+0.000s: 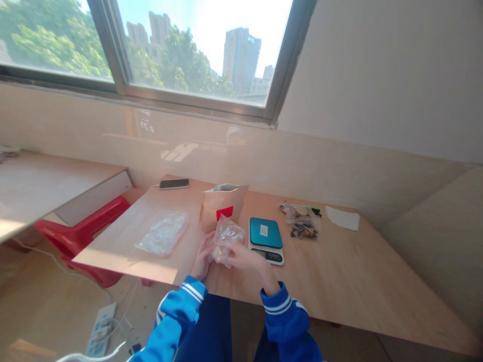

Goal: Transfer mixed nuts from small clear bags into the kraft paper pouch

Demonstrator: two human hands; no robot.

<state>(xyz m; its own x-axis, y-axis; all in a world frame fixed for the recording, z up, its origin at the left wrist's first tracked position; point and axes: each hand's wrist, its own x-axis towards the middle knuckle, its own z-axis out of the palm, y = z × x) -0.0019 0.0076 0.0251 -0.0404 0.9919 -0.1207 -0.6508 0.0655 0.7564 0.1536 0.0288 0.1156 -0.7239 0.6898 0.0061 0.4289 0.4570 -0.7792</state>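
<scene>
Near the table's front edge, my left hand [204, 256] and my right hand [241, 255] hold a clear plastic bag [229, 230] between them. Something small and tan shows low in the bag, by my fingers; its kind is too blurred to make out. My left hand is closed on the bag's left side, my right on its lower right. Just behind stands an open brown paper pouch [211, 211] with a red label. To the right of my right hand lies a kitchen scale [265, 233] with a teal top and a small white sticker.
Filled clear zip bags [304, 230] with dark and tan pieces lie right of the scale, near a white paper scrap [342, 218]. A stack of clear bags [163, 232] is at left, a phone [174, 184] behind. A red stool [86, 236] and power strip [101, 327] are lower left.
</scene>
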